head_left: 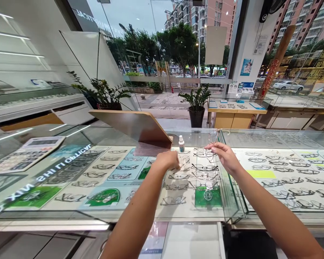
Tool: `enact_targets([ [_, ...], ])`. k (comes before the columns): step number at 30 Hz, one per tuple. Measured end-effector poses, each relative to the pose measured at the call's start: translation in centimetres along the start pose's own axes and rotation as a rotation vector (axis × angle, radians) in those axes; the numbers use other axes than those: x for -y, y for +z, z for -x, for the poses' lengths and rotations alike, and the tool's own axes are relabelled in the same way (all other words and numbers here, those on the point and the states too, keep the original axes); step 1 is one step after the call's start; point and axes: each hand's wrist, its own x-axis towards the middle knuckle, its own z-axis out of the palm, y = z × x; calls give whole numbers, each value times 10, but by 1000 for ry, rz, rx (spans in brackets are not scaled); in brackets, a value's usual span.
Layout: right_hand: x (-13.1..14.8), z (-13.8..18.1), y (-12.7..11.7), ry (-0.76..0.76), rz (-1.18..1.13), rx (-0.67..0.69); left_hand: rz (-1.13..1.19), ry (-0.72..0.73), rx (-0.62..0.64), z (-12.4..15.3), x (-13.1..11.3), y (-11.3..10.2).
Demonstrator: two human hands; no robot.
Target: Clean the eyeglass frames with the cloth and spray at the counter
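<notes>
Both my arms reach over a glass display counter (232, 208) with rows of eyeglass frames under the glass. My left hand (169, 160) is closed on a small pale cloth (181, 162) resting on the counter top. My right hand (223, 154) pinches a pair of clear-framed glasses (212, 138) and holds them up above the glass. A small white spray bottle (181, 144) with a blue label stands just behind and between my hands.
A tilted wooden-backed mirror (135, 126) stands left of the bottle. A calculator (27, 153) lies on the counter at far left. Potted plants (196, 102) and another counter (237, 111) stand by the shop window behind. More display cases extend to the right.
</notes>
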Motion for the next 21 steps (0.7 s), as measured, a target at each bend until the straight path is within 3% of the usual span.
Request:
enact_targets([
  [8, 0, 0, 0, -3, 10, 6, -2, -32, -56, -4, -5, 2],
  [15, 0, 0, -1, 4, 6, -2, 95, 31, -190, 2, -7, -11],
  [21, 1, 0, 1, 23, -30, -12, 669, 177, -347, 2, -7, -18],
])
